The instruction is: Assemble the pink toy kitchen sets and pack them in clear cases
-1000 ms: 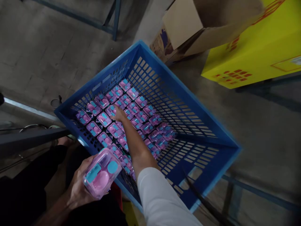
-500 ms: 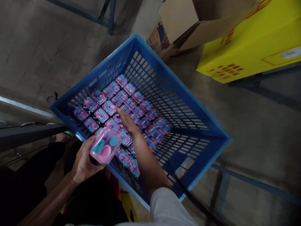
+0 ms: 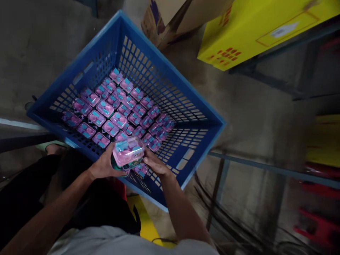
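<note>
My left hand (image 3: pixel 103 167) grips a clear pink case with teal parts inside (image 3: pixel 128 153), held over the near edge of a blue slotted crate (image 3: pixel 164 85). My right hand (image 3: pixel 156 165) has come up to the same case and touches its right side with curled fingers. Inside the crate, several identical pink and teal cases (image 3: pixel 114 106) lie in rows on the floor of it, filling the left half.
A yellow carton (image 3: pixel 252 28) and an open brown cardboard box (image 3: pixel 164 17) stand beyond the crate. Blue metal frame bars (image 3: pixel 265 170) run to the right. Red objects (image 3: pixel 318 219) sit at the lower right. Concrete floor lies around.
My right hand drew back from the rows of cases in the crate and came to the case in my left hand. My view swung to the right.
</note>
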The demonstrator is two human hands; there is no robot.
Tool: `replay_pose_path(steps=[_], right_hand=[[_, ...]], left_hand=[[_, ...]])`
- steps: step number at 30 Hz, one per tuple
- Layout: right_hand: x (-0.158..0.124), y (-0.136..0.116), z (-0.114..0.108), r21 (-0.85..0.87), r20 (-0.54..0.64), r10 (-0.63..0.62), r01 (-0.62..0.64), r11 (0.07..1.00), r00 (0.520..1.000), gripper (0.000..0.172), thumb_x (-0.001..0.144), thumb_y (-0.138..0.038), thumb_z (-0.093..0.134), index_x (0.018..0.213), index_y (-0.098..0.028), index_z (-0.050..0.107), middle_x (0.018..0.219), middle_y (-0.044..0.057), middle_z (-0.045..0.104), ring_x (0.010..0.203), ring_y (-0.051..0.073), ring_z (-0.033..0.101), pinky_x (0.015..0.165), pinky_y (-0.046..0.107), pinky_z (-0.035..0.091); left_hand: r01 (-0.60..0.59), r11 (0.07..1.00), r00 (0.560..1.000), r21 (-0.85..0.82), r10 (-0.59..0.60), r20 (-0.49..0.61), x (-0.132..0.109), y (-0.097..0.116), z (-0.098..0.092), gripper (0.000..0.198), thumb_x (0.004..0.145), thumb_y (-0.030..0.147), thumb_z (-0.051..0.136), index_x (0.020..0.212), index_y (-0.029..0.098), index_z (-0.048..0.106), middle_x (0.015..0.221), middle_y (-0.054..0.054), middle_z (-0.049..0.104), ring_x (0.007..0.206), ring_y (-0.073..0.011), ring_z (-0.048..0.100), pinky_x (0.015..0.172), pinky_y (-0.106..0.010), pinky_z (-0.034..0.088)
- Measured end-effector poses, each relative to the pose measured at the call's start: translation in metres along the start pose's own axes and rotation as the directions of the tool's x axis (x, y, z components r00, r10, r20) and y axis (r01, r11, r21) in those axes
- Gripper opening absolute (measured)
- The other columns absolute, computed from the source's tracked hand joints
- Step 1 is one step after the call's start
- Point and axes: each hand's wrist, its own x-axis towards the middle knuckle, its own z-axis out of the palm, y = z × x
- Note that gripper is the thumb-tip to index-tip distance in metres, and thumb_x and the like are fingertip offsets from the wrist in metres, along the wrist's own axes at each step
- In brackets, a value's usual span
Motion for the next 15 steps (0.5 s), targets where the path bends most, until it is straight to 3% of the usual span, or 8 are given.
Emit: replay_pose_path(steps=[5,9,12,14,15], right_hand=[[0.020,0.016,0.001,-0.038,0.010,0.035,-0.035,0.999,0.999,0.097,0.060,-0.061,0.088,0.144,-0.028,0.050,0.140,0.007,0.060,0.130,0.031,0.055,0.112,0.046,0.042],[0.025,0.017,0.007,-0.167,-0.102,-0.028,0.011,0.986,0.994,0.099,0.052,-0.048,0.095,0.141,-0.028,0.053,0.144,0.006,0.054,0.138,0.030,0.046,0.118,0.047,0.035],[0.014,0.014,0.024,-0.063,-0.338,0.041,-0.066,0.996,0.940,0.090,0.057,-0.047,0.092,0.138,-0.032,0.055,0.150,0.006,0.046,0.135,0.029,0.048,0.108,0.046,0.047],[0.006,0.013,0.042,0.238,-0.407,0.195,-0.103,0.966,0.893,0.080,0.065,-0.055,0.085,0.136,-0.036,0.053,0.144,0.005,0.051,0.119,0.026,0.060,0.090,0.043,0.058],[0.005,0.013,0.052,0.392,-0.393,0.267,-0.102,0.914,0.880,0.075,0.068,-0.060,0.082,0.133,-0.037,0.054,0.136,0.004,0.057,0.108,0.024,0.065,0.081,0.041,0.061]], left_hand=[[0.088,0.975,0.994,-0.202,-0.073,0.084,0.003,-0.012,-0.007,0.101,0.061,0.040,0.090,0.145,0.020,0.036,0.141,-0.014,0.056,0.131,-0.0333,0.054,0.113,-0.049,0.044],[0.133,0.956,0.991,-0.260,-0.122,0.058,0.006,-0.028,-0.003,0.081,0.068,0.042,0.085,0.135,0.019,0.045,0.131,-0.014,0.062,0.121,-0.0308,0.061,0.105,-0.048,0.050],[0.111,0.994,0.976,-0.011,-0.111,-0.189,0.009,-0.035,0.004,0.078,0.067,0.039,0.085,0.131,0.019,0.046,0.126,-0.013,0.063,0.118,-0.0312,0.062,0.104,-0.051,0.051],[0.107,0.967,0.924,0.232,-0.010,-0.382,0.012,-0.036,0.012,0.074,0.068,0.034,0.083,0.130,0.018,0.046,0.125,-0.014,0.061,0.120,-0.0329,0.059,0.105,-0.053,0.049],[0.100,0.935,0.905,0.341,0.058,-0.422,0.014,-0.036,0.017,0.072,0.070,0.032,0.081,0.130,0.017,0.046,0.125,-0.014,0.061,0.121,-0.0336,0.057,0.105,-0.054,0.048]])
